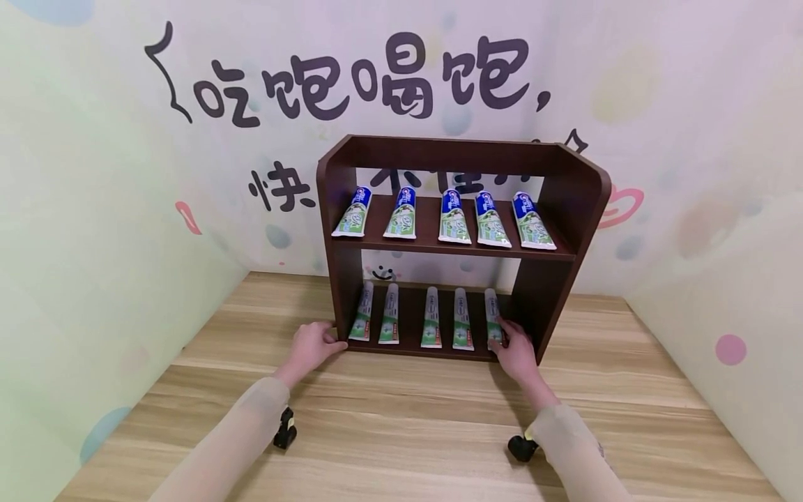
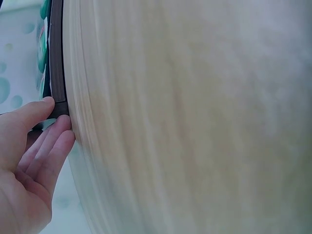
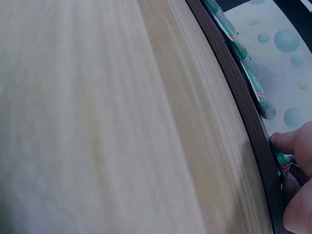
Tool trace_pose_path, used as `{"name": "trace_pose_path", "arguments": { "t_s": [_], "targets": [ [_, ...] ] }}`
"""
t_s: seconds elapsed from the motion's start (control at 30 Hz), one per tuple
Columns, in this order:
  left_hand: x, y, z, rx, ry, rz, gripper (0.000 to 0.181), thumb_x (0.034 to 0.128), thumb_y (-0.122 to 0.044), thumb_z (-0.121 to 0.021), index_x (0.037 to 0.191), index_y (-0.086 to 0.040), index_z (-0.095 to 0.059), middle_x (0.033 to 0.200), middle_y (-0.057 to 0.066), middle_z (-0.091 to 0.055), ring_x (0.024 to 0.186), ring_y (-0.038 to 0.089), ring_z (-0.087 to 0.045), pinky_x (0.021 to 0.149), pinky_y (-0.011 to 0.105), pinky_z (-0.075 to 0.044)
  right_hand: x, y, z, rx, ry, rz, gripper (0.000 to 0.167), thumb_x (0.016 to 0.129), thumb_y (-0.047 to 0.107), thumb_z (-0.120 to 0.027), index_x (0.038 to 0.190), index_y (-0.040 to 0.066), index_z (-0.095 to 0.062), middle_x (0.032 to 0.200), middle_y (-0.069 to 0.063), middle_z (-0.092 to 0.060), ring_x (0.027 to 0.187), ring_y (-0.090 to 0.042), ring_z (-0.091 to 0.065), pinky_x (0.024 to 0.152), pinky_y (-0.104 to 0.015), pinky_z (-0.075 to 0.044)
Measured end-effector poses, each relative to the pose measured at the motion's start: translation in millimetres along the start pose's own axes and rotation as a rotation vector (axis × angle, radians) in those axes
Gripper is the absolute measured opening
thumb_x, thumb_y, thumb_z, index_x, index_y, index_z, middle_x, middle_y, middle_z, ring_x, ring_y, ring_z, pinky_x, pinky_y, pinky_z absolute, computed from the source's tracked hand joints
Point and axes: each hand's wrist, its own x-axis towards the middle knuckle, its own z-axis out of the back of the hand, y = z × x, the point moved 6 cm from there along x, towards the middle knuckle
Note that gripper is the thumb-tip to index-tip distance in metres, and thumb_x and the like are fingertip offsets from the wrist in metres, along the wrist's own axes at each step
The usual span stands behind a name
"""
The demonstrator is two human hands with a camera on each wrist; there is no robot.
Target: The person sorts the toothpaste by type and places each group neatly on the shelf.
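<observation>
A dark brown two-tier wooden shelf (image 1: 452, 156) stands on the table. My left hand (image 1: 311, 346) is at its lower left corner, and in the left wrist view the thumb and fingers pinch the end of the dark board (image 2: 57, 63). On the bottom tier lies a row of grey-and-green toothpaste tubes (image 1: 431, 317). At the right end of that row, my right hand (image 1: 518, 352) holds the last toothpaste tube (image 1: 492, 307) near its flat end, thumb on one side and fingers on the other. The fingers partly hide this tube in the right wrist view.
Several blue, white and green toothpaste tubes (image 1: 453, 219) lie on the upper tier, flat ends forward. The wood-grain table (image 1: 401, 425) extends in front of the shelf. Printed wall sheets (image 1: 709, 174) enclose the back and both sides.
</observation>
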Motion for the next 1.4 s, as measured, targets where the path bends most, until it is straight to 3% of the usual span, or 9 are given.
{"name": "trace_pose_path", "arguments": {
  "t_s": [1.4],
  "targets": [
    [1.0,-0.3,1.2,-0.003,-0.015,-0.009,0.046,0.0785,-0.016,-0.081,0.112,0.011,-0.066,0.079,0.016,-0.076,0.075,0.029,-0.075,0.083,0.049,-0.055,-1.0,-2.5,-1.5,0.004,0.008,-0.003,0.062,0.091,0.011,-0.063,0.148,-0.001,-0.041,0.15,-0.029,-0.039,0.128,-0.045,-0.046,0.114,-0.058,-0.026]
  ]
}}
